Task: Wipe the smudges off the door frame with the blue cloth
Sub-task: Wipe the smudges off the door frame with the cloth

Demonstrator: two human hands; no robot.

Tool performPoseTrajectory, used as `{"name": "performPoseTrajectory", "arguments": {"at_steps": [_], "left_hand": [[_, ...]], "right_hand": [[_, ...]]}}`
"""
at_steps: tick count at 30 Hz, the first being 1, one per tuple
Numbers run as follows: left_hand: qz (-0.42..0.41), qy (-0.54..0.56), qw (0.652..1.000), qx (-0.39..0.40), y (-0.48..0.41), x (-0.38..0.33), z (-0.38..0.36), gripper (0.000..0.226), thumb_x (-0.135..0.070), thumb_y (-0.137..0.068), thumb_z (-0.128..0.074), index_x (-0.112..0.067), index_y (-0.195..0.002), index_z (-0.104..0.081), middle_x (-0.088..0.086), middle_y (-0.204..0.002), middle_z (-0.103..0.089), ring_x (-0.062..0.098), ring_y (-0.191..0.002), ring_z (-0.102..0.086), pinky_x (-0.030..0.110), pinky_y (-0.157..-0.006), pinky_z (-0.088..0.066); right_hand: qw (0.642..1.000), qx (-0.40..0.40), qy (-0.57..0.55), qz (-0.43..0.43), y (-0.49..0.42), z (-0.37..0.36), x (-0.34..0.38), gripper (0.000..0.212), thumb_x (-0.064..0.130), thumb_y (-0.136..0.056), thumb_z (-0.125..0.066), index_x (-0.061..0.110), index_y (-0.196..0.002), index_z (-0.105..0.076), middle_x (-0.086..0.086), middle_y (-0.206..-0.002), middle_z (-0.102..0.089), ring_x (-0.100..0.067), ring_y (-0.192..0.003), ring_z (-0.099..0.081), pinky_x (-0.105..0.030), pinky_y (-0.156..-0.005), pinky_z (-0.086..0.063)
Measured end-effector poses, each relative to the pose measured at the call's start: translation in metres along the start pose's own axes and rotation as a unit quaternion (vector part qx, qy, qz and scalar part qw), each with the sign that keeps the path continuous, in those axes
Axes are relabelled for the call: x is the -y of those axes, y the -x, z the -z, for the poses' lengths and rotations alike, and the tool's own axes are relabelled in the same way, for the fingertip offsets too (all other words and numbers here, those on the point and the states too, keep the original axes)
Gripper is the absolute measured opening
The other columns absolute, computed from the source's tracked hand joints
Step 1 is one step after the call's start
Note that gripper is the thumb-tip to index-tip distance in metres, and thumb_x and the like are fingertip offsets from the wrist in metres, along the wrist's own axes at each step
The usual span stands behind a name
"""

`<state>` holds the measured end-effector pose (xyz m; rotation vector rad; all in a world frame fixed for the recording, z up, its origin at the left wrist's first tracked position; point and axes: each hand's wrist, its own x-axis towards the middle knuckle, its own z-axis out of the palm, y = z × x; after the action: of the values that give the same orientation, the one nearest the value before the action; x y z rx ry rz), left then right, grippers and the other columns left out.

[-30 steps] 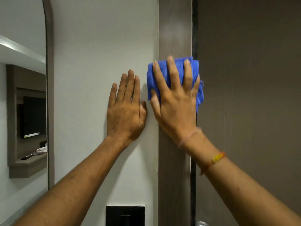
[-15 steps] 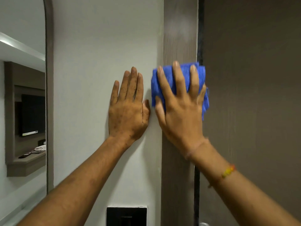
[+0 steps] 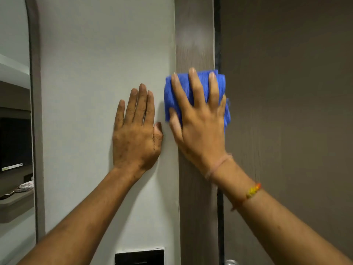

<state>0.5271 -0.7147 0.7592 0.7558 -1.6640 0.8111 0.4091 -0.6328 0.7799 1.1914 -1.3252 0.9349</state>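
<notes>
The door frame (image 3: 193, 35) is a vertical grey-brown wood-grain strip between the white wall and the brown door. A pale hazy smudge (image 3: 192, 40) shows on it above the cloth. My right hand (image 3: 198, 131) presses a folded blue cloth (image 3: 202, 83) flat against the frame, fingers spread over it. My left hand (image 3: 136, 134) lies flat on the white wall (image 3: 105, 73) just left of the frame, fingers together and pointing up, holding nothing.
The brown door (image 3: 286, 111) fills the right side, with a metal handle (image 3: 231, 262) at the bottom edge. A black wall plate (image 3: 139, 257) sits low on the wall. A tall mirror (image 3: 15, 131) with a grey rim is at the left.
My right hand and the blue cloth have slid slightly up and down along the frame over the last second. My left hand has stayed flat on the wall.
</notes>
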Motion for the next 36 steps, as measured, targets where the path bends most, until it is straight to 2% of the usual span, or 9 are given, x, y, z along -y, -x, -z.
{"name": "performPoseTrajectory", "arguments": {"at_steps": [5,9,13,18,21,24,29,32,36], "left_hand": [[-0.001,0.007,1.0,-0.003,0.001,0.0,0.0,0.063,-0.036,-0.094,-0.017,-0.008,-0.149,-0.004,0.014,-0.159,-0.004,0.024,-0.146,0.001,0.043,-0.12,-0.004],[0.001,0.005,1.0,-0.003,0.001,0.0,0.002,0.062,-0.035,-0.094,-0.017,-0.008,-0.148,-0.004,0.013,-0.158,-0.005,0.025,-0.146,-0.001,0.042,-0.12,-0.003],[-0.001,0.002,1.0,-0.005,0.0,-0.001,0.0,0.062,-0.034,-0.093,-0.017,-0.008,-0.148,-0.005,0.014,-0.158,-0.006,0.025,-0.146,-0.002,0.043,-0.119,-0.004],[-0.003,0.01,1.0,-0.001,0.001,0.0,0.0,0.063,-0.034,-0.093,-0.02,-0.008,-0.148,-0.003,0.013,-0.158,-0.004,0.025,-0.146,0.0,0.043,-0.12,-0.004],[0.001,0.006,1.0,-0.001,0.001,0.0,0.0,0.064,-0.033,-0.093,-0.023,-0.008,-0.148,-0.001,0.013,-0.159,-0.002,0.024,-0.146,0.001,0.043,-0.12,-0.003],[-0.002,0.006,1.0,0.0,0.001,0.0,0.0,0.063,-0.033,-0.094,-0.022,-0.008,-0.148,-0.003,0.013,-0.159,-0.003,0.024,-0.146,0.001,0.043,-0.12,-0.003],[-0.003,-0.001,1.0,-0.006,0.0,0.0,-0.001,0.062,-0.034,-0.094,-0.019,-0.008,-0.148,-0.005,0.014,-0.158,-0.006,0.025,-0.146,-0.001,0.043,-0.12,-0.004],[0.0,0.003,1.0,-0.006,0.001,0.001,-0.001,0.062,-0.034,-0.094,-0.019,-0.008,-0.148,-0.004,0.013,-0.159,-0.005,0.024,-0.146,-0.001,0.043,-0.12,-0.004],[-0.002,0.008,1.0,-0.007,0.001,0.0,-0.001,0.063,-0.035,-0.094,-0.019,-0.008,-0.148,-0.004,0.013,-0.159,-0.004,0.024,-0.147,0.0,0.044,-0.12,-0.006]], "right_hand": [[0.999,0.032,0.018,0.02,0.051,-0.002,0.001,0.059,0.047,-0.09,-0.034,0.026,-0.144,-0.028,-0.013,-0.152,-0.029,-0.043,-0.139,-0.018,-0.068,-0.103,-0.03],[0.999,0.025,0.027,0.032,0.012,0.001,-0.002,0.06,0.047,-0.089,-0.039,0.027,-0.145,-0.027,-0.013,-0.153,-0.028,-0.043,-0.139,-0.017,-0.068,-0.104,-0.027],[1.0,-0.008,0.015,-0.002,-0.032,0.001,0.001,0.06,0.043,-0.09,-0.04,0.026,-0.145,-0.025,-0.013,-0.154,-0.026,-0.043,-0.14,-0.014,-0.068,-0.107,-0.021],[1.0,-0.006,0.011,-0.018,0.051,-0.011,0.011,0.062,0.049,-0.089,-0.035,0.027,-0.145,-0.023,-0.013,-0.154,-0.022,-0.043,-0.14,-0.012,-0.068,-0.105,-0.018],[1.0,0.016,0.019,0.011,0.078,-0.01,0.007,0.062,0.048,-0.087,-0.037,0.026,-0.144,-0.025,-0.012,-0.152,-0.023,-0.042,-0.137,-0.012,-0.07,-0.103,-0.027],[1.0,0.013,0.014,0.021,0.036,-0.003,0.003,0.062,0.046,-0.087,-0.041,0.025,-0.144,-0.028,-0.015,-0.151,-0.031,-0.044,-0.137,-0.013,-0.069,-0.103,-0.028],[1.0,-0.009,0.007,-0.012,-0.044,0.0,0.0,0.061,0.044,-0.09,-0.04,0.026,-0.146,-0.023,-0.013,-0.154,-0.023,-0.043,-0.141,-0.012,-0.068,-0.108,-0.019],[1.0,-0.026,0.007,-0.015,-0.006,-0.006,0.005,0.061,0.044,-0.089,-0.041,0.025,-0.145,-0.025,-0.013,-0.154,-0.026,-0.043,-0.14,-0.014,-0.068,-0.107,-0.02],[0.999,0.022,0.018,0.021,0.065,-0.007,0.006,0.061,0.048,-0.089,-0.036,0.026,-0.145,-0.026,-0.014,-0.152,-0.029,-0.042,-0.138,-0.013,-0.07,-0.102,-0.026]]}}
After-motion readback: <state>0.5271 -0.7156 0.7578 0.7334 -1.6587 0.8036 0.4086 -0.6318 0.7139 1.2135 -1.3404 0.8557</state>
